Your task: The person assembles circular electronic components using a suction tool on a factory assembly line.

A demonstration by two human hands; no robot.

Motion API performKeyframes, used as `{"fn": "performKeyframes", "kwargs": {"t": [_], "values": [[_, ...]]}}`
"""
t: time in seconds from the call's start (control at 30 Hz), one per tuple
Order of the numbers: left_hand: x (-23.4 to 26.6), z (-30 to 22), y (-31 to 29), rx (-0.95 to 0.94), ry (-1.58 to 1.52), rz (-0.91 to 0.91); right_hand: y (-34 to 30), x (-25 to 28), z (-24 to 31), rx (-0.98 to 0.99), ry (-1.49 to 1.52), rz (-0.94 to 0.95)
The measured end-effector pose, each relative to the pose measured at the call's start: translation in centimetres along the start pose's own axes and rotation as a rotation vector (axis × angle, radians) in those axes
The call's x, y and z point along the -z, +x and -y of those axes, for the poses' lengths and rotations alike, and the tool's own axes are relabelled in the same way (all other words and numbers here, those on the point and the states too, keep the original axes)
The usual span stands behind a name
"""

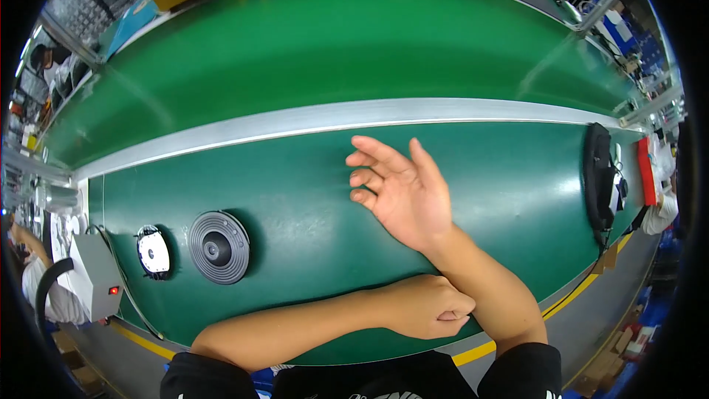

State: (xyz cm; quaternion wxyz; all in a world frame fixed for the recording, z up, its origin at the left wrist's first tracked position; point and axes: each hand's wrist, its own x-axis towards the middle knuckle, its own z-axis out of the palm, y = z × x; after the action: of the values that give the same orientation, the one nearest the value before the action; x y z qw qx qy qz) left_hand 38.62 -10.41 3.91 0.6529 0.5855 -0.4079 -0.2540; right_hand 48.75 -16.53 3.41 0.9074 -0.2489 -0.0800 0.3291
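Note:
My right hand is raised over the middle of the green work table. Its palm faces up, the fingers are loosely bent and apart, and nothing lies in it. Reaching across from the lower left, my left arm ends in a closed left hand beside my right forearm, close to or touching it; no object shows in the fist. To the left on the table lies a round dark grey ringed disc with a raised centre. Beside it sits a smaller white part with a black edge. Neither hand touches these.
A metal rail separates the table from a green conveyor belt. At the left edge stands a grey box with a red lit switch and a cable. A black pouch and a red bin are far right. Other people show at both sides.

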Motion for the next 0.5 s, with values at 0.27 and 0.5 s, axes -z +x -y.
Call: {"fn": "performKeyframes", "kwargs": {"t": [0.27, 0.5], "values": [[1.6, -2.2, -0.2, 0.004, 0.039, -0.214, -0.1, 1.9, -0.6, 0.033, 0.031, 0.070], [3.8, -16.6, -7.3, -0.627, -0.082, -0.422, 2.3, 2.6, -3.1, 0.017, 0.087, 0.092]]}}
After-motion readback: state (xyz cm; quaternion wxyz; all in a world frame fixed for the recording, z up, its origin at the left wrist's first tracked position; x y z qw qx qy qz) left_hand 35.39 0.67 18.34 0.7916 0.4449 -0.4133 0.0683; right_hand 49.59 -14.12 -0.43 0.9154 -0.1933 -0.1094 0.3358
